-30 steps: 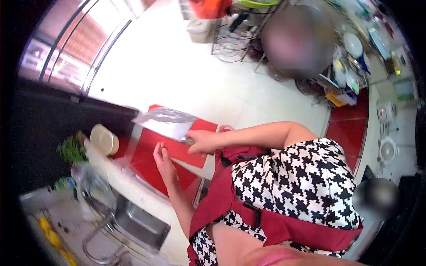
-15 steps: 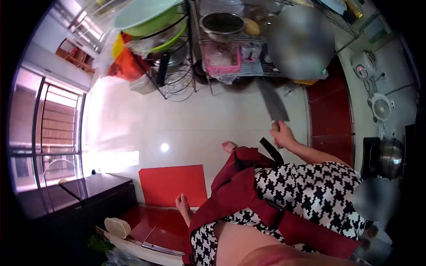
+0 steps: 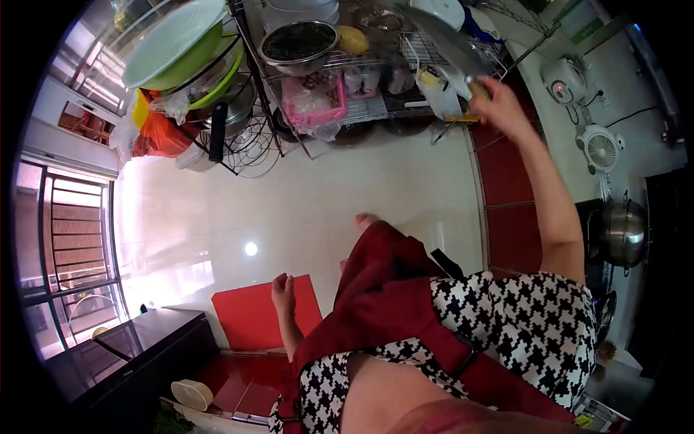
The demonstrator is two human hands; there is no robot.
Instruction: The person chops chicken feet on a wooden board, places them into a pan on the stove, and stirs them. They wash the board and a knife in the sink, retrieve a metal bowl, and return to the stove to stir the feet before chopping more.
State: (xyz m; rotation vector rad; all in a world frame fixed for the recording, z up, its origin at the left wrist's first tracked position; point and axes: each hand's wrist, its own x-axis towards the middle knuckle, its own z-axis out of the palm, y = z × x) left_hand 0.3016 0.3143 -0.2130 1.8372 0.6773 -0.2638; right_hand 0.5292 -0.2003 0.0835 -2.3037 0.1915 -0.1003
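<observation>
A kitchen knife (image 3: 442, 43) with a broad grey blade is held up in my right hand (image 3: 499, 108), whose fingers are wrapped round its handle. The blade points up and left, in front of the wire shelf rack (image 3: 390, 108). Near the handle, a clear plastic bag (image 3: 437, 94) hangs at the rack. My left hand (image 3: 283, 293) is low at my left side, over the red mat (image 3: 238, 311) in view. Its fingers are curled together, and nothing shows in them.
A metal bowl (image 3: 298, 45) of dark contents and a pink basket (image 3: 314, 101) stand on the rack. Green basins (image 3: 177, 50) are stacked at left. A small fan (image 3: 601, 149) and a steel pot (image 3: 623, 233) are on the right counter. A dark cabinet (image 3: 152, 333) stands lower left.
My right hand has risen and moved right with the knife, up to the rack. My left hand has come up slightly. The view has shifted, so the rack appears further left.
</observation>
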